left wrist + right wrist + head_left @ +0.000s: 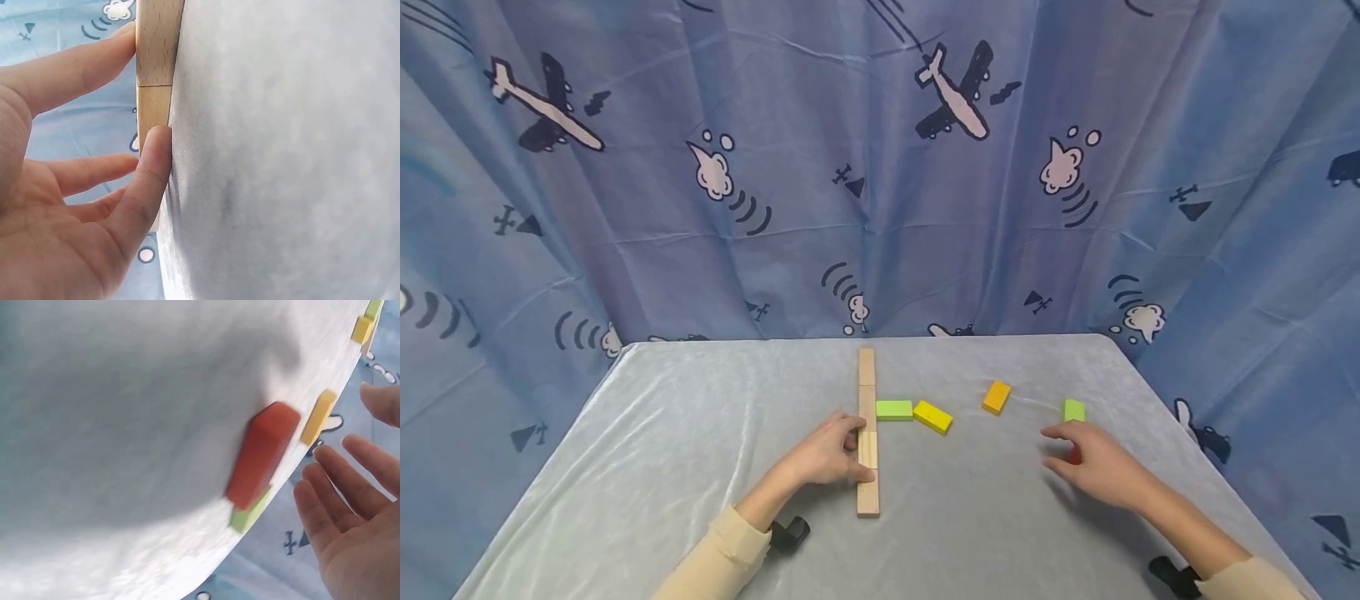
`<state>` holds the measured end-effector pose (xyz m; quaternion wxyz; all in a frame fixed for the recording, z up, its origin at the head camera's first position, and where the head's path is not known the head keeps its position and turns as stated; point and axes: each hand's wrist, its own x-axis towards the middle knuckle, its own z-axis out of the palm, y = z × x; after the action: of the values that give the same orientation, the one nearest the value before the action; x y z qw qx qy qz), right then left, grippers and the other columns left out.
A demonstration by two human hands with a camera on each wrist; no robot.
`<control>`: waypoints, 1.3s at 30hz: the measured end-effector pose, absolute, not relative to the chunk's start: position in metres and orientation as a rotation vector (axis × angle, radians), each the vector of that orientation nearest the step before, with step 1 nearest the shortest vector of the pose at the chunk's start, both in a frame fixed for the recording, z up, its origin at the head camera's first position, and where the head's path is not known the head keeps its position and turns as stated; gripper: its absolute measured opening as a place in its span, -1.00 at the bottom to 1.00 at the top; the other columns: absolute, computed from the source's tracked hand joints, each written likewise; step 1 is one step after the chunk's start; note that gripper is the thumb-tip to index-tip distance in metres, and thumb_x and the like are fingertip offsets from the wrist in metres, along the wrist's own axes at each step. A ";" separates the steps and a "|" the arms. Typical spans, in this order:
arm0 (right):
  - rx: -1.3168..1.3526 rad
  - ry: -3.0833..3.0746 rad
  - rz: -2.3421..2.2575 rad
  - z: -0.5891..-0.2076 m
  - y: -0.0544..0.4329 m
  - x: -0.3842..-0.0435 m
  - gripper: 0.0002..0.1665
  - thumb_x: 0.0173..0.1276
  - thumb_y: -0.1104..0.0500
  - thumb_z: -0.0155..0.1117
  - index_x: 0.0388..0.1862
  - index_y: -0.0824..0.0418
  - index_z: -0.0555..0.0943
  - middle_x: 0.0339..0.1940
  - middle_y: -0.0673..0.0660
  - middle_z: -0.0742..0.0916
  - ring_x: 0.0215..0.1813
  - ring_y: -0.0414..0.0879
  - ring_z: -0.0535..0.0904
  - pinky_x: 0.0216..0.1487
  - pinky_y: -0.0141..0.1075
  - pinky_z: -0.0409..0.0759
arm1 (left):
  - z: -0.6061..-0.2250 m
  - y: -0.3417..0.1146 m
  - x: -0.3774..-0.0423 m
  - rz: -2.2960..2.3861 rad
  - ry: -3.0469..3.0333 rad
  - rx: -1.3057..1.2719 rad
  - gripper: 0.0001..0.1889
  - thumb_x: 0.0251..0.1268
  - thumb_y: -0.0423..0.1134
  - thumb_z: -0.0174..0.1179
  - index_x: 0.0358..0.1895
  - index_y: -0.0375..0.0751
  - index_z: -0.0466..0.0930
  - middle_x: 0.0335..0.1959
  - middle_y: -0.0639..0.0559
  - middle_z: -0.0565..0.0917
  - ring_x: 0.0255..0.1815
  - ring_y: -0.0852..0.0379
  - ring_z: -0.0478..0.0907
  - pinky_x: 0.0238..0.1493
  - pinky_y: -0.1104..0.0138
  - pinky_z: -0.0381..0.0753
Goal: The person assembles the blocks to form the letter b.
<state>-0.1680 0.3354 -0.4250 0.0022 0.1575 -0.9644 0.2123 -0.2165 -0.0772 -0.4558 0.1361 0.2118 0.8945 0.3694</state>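
Observation:
Several plain wooden blocks (868, 500) lie end to end in a straight row. My left hand (829, 452) is at the row's left side, thumb and index finger spread apart along it. In the left wrist view their tips touch a pale wooden block (154, 100) and its neighbour. Over at the right, my right hand (1101, 467) hovers with fingers loosely extended and nothing between them. Partly hidden under it is a red block (265, 453), apart from the fingers in the right wrist view. A light green block (1074, 409) lies just beyond the red one.
Another green block (894, 410) extends from the row's right side, with a yellow block (932, 417) angled at its end. An orange-yellow block (996, 397) lies farther right. A pale cloth covers the table (700, 417); a blue patterned curtain (805, 167) hangs behind.

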 end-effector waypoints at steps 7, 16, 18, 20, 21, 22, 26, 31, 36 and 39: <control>0.365 -3.051 0.656 -0.431 0.357 -0.160 -0.46 0.26 0.09 0.51 0.13 0.35 0.66 0.04 0.27 0.69 0.02 0.16 0.58 0.00 0.14 0.59 | -0.456 -0.077 -0.215 1.071 2.595 0.621 -0.11 -0.04 -0.15 0.61 0.37 -0.43 0.41 -0.01 -0.09 0.50 -0.06 0.05 0.50 -0.13 0.16 0.55; 0.235 -3.069 0.665 -0.440 0.377 -0.153 -0.25 0.17 -0.11 0.57 0.12 0.44 0.63 0.02 0.30 0.69 0.03 0.20 0.60 0.02 0.15 0.57 | -0.458 -0.076 -0.217 1.063 2.601 0.630 -0.12 -0.03 -0.11 0.60 0.38 -0.40 0.42 -0.01 -0.07 0.51 -0.05 0.06 0.51 -0.10 0.18 0.55; 0.209 -3.084 0.664 -0.442 0.379 -0.152 -0.17 0.15 -0.16 0.58 0.13 0.46 0.62 0.04 0.32 0.69 0.04 0.22 0.60 0.04 0.16 0.57 | -0.458 -0.076 -0.218 1.066 2.598 0.625 -0.12 -0.03 -0.11 0.60 0.39 -0.40 0.42 -0.01 -0.07 0.51 -0.05 0.06 0.51 -0.11 0.17 0.55; 0.187 -3.101 0.659 -0.443 0.380 -0.152 -0.11 0.13 -0.20 0.58 0.16 0.48 0.59 0.06 0.36 0.68 0.06 0.24 0.60 0.05 0.17 0.56 | -0.458 -0.076 -0.218 1.073 2.594 0.622 -0.12 -0.03 -0.12 0.60 0.39 -0.40 0.42 0.00 -0.08 0.51 -0.04 0.05 0.52 -0.11 0.17 0.56; 0.181 -3.102 0.656 -0.445 0.381 -0.152 -0.10 0.12 -0.20 0.58 0.16 0.48 0.59 0.06 0.36 0.68 0.06 0.25 0.60 0.05 0.17 0.57 | -0.458 -0.076 -0.218 1.072 2.594 0.620 -0.12 -0.03 -0.12 0.60 0.39 -0.40 0.42 0.01 -0.09 0.51 -0.03 0.05 0.53 -0.11 0.16 0.56; 0.177 -3.104 0.652 -0.445 0.381 -0.152 -0.09 0.12 -0.20 0.58 0.16 0.49 0.58 0.06 0.37 0.67 0.06 0.25 0.61 0.05 0.16 0.57 | -0.458 -0.076 -0.217 1.071 2.596 0.619 -0.11 -0.03 -0.13 0.60 0.39 -0.40 0.42 0.02 -0.10 0.51 -0.03 0.04 0.53 -0.11 0.16 0.57; 0.161 -3.099 0.657 -0.448 0.381 -0.153 -0.12 0.13 -0.18 0.58 0.15 0.48 0.59 0.03 0.33 0.69 0.03 0.21 0.63 0.03 0.14 0.59 | -0.457 -0.076 -0.217 1.072 2.597 0.616 -0.11 -0.06 -0.14 0.61 0.38 -0.42 0.42 0.03 -0.12 0.52 -0.03 0.02 0.54 -0.11 0.15 0.57; 0.158 -3.095 0.683 -0.448 0.376 -0.157 -0.17 0.14 -0.15 0.59 0.15 0.45 0.61 0.00 0.27 0.70 -0.02 0.13 0.62 0.00 0.09 0.60 | -0.457 -0.076 -0.217 1.074 2.596 0.610 -0.11 -0.05 -0.14 0.61 0.38 -0.41 0.42 0.05 -0.13 0.52 -0.01 0.00 0.55 -0.11 0.15 0.59; 0.209 -3.076 0.750 -0.447 0.365 -0.163 -0.22 0.13 -0.08 0.60 0.15 0.45 0.62 0.00 0.26 0.68 -0.04 0.07 0.61 -0.04 0.00 0.60 | -0.456 -0.077 -0.217 1.062 2.599 0.605 -0.12 -0.03 -0.13 0.61 0.39 -0.39 0.42 0.06 -0.12 0.52 -0.01 0.02 0.55 -0.12 0.17 0.59; 0.248 -3.064 0.792 -0.447 0.356 -0.166 -0.24 0.12 -0.04 0.61 0.16 0.44 0.62 0.00 0.23 0.68 -0.04 0.03 0.61 -0.05 -0.04 0.61 | -0.456 -0.077 -0.217 1.052 2.600 0.602 -0.12 -0.02 -0.12 0.60 0.39 -0.38 0.42 0.05 -0.10 0.52 -0.02 0.04 0.54 -0.13 0.18 0.57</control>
<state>-0.1664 0.3559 -0.4468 -0.0163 0.0781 -0.9651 0.2494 -0.2171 -0.0766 -0.4555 0.1362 0.2078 0.8979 0.3634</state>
